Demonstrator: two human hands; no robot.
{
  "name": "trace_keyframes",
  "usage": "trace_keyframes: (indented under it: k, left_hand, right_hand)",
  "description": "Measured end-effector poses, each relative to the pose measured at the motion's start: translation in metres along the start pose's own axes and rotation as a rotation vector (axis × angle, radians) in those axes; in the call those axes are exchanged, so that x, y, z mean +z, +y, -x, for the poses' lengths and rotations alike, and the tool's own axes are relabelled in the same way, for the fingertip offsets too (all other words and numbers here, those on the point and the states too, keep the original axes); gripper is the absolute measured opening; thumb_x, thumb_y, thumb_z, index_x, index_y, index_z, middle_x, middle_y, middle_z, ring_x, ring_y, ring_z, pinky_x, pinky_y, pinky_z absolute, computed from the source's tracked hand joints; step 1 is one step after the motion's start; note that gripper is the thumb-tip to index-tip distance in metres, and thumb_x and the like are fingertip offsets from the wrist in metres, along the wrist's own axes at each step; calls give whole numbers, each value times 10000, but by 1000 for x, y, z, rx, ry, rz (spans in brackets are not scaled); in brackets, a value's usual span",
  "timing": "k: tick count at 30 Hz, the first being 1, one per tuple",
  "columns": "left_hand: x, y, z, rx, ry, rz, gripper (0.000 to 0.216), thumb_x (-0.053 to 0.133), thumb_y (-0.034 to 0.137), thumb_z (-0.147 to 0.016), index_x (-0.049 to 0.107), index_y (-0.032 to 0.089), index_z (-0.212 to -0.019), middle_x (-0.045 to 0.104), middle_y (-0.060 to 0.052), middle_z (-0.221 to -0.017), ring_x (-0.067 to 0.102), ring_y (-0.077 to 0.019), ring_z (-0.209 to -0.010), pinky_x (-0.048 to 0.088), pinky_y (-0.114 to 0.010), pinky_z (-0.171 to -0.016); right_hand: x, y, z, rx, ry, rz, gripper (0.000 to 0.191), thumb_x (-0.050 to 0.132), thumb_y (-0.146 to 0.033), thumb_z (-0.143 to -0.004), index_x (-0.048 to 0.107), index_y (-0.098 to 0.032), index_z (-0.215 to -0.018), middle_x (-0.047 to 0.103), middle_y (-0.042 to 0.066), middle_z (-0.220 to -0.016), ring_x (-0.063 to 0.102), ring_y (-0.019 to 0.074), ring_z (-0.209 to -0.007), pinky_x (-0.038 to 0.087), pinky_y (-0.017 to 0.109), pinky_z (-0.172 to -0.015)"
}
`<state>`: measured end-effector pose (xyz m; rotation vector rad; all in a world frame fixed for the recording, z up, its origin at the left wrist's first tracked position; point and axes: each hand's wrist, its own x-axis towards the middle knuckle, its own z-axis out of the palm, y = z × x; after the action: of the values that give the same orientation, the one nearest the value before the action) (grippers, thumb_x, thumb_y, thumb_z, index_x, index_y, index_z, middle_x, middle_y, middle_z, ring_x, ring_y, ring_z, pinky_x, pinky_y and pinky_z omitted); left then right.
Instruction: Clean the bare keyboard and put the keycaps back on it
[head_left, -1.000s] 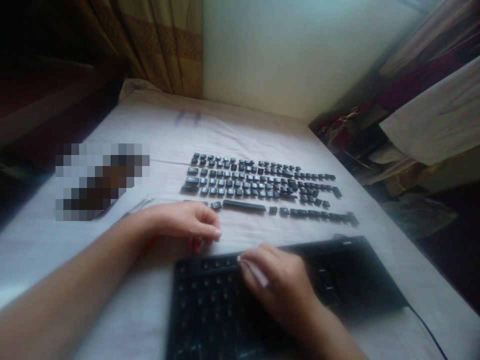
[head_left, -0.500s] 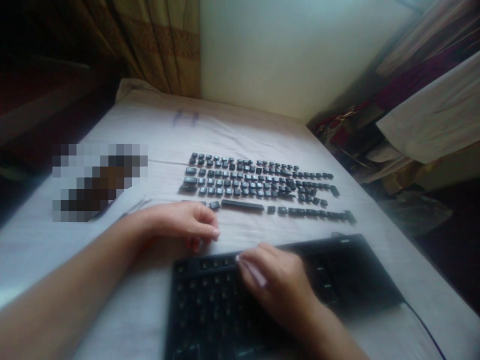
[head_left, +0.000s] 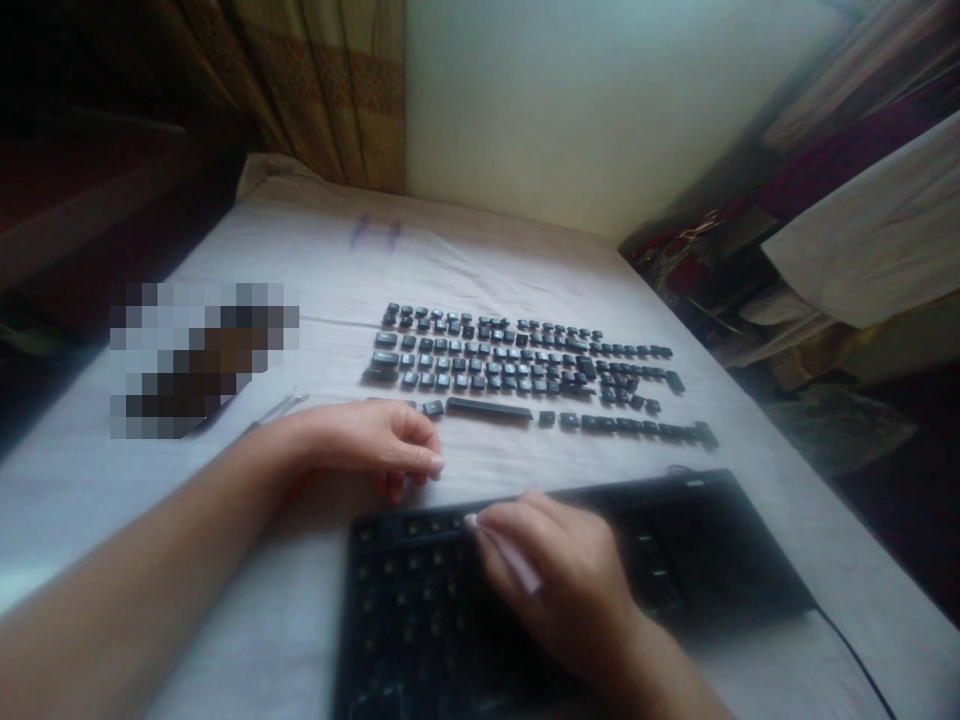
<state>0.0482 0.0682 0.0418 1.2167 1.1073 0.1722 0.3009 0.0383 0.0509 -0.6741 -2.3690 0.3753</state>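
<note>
My right hand [head_left: 562, 570] is closed around a pale, whitish piece [head_left: 517, 562] that looks like folded cloth or tissue. Its light tip touches the top row of a black computer keyboard [head_left: 697, 560], whose keycaps have been taken off, leaving bare key sockets. Just beyond the keyboard's far left edge rests my left hand [head_left: 397, 445], its fingers curled in and the thumb pressed near them. Whatever it may hold is hidden. Behind both hands, loose black keycaps [head_left: 480, 380] lie in rows, with the long space bar [head_left: 489, 409] in the front row.
The sheet-covered bed [head_left: 300, 250] carries everything. A blurred-out dark object [head_left: 202, 365] lies at left, beside thin metallic tools [head_left: 281, 405]. The keyboard's cable [head_left: 855, 660] runs off at the lower right. A curtain [head_left: 330, 90], a wall and hanging clothes [head_left: 900, 230] surround the bed.
The right hand and its pale piece have shifted very slightly along the top of the keyboard. The left hand holds the same pose; the whole view has drifted a little.
</note>
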Motion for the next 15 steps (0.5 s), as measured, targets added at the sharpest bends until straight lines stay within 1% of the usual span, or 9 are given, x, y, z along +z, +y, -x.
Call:
trace_keyframes:
  k: [5,10,15]
  left_hand:
    - [1,1,0,6,2,3,441,719,611,-713,648,193,-833,641,28,-659,598,-107,-559,432,-198,-513]
    - [0,-2,-1,22,-6,8,408,711,585,-741,653,193,-841,652,19,-682,603,-106,-564,430,-194,-507]
    - [-1,-4,-2,27,-17,13,388,708,565,-754,656,191,-844,654,15,-683,608,-107,-568,451,-194,-517]
  right_hand:
    - [5,-3,-1,-7,-11,27,164,577,-113,-913,701,-135,-807,639,16,-622,575,120,-492,427,221,-500]
    - [7,-3,-1,10,-63,69,214,540,-127,-923,693,-161,-777,632,5,-619,565,121,-482,413,226,-510]
    - [7,-5,-5,34,-118,153,223,539,-125,-901,676,-195,-739,624,-10,-602,555,116,-468,373,225,-503]
